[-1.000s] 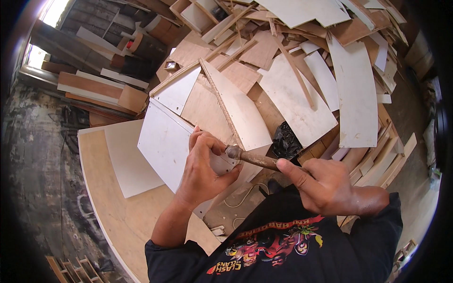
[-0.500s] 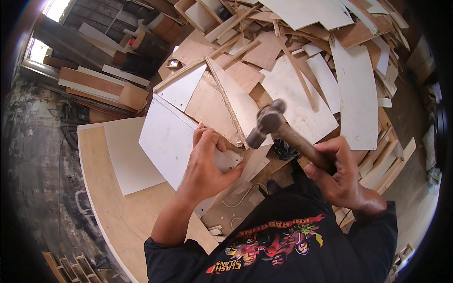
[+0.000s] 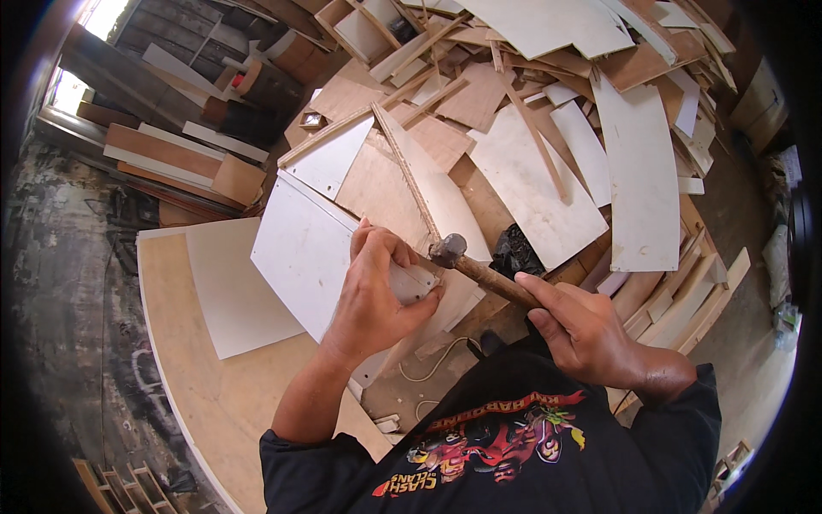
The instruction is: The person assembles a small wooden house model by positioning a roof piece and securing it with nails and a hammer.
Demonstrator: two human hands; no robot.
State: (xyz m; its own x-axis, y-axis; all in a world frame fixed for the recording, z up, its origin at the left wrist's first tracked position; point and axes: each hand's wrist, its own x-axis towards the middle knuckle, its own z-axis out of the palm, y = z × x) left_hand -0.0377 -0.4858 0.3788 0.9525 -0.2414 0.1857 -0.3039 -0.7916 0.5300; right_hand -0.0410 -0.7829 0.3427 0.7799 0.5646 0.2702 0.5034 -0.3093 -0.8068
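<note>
My right hand point(image 3: 582, 330) is closed round the wooden handle of a hammer point(image 3: 495, 281). The dark hammer head is down at the near corner of an angular white-faced wooden box point(image 3: 295, 236), just beyond my left fingers. My left hand point(image 3: 364, 295) grips that same corner, thumb on the near side and fingers over the far side, with a white board piece showing between them. A raw-edged board point(image 3: 402, 171) runs from the box's far tip down to the hammer head. Whether a nail sits under the hammer cannot be seen.
Beyond the box lies a large heap of wood offcuts point(image 3: 535, 188). A curved plywood sheet point(image 3: 257, 411) is under the box at left, bearing a pale panel point(image 3: 235, 291). Stacked boards point(image 3: 167, 158) stand far left. A black plastic bag point(image 3: 518, 248) lies beside the hammer handle.
The hammer has swung down from its raised position onto the box corner, and my right hand has dropped lower with it. My left hand keeps its grip in nearly the same place.
</note>
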